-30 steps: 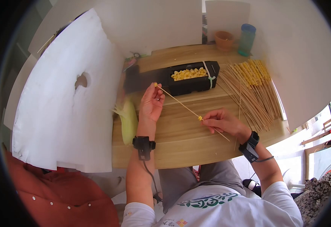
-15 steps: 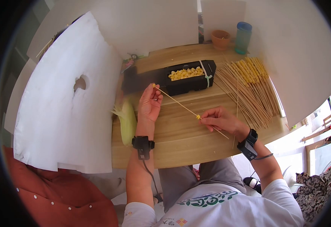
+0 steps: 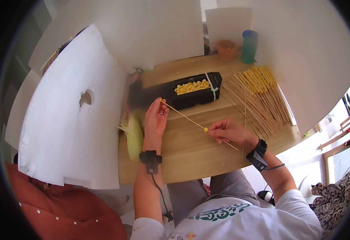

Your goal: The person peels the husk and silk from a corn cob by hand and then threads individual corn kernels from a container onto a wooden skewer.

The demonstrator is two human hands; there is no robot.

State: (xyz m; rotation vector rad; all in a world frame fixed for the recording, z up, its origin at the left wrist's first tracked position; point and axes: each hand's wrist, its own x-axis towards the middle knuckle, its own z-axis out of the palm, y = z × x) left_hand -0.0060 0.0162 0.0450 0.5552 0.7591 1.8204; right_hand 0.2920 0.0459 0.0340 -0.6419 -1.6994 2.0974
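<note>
Skewer (image 3: 184, 115) in both hands (image 3: 156, 120) (image 3: 229, 132)

On the tabletop (image 3: 179, 162), kernels (image 3: 191, 87) lie in the box (image 3: 165, 90), with the pot (image 3: 226, 51) and the container (image 3: 249, 48) behind its right end and the sticks (image 3: 259, 114) to its right. The ear of corn (image 3: 133, 139) lies in front of the box's left part, and the board (image 3: 59, 116) stands left of the box. Before the box, a skewer (image 3: 185, 116) runs from the left fingers (image 3: 155, 107) past the right fingers (image 3: 219, 127).
</note>
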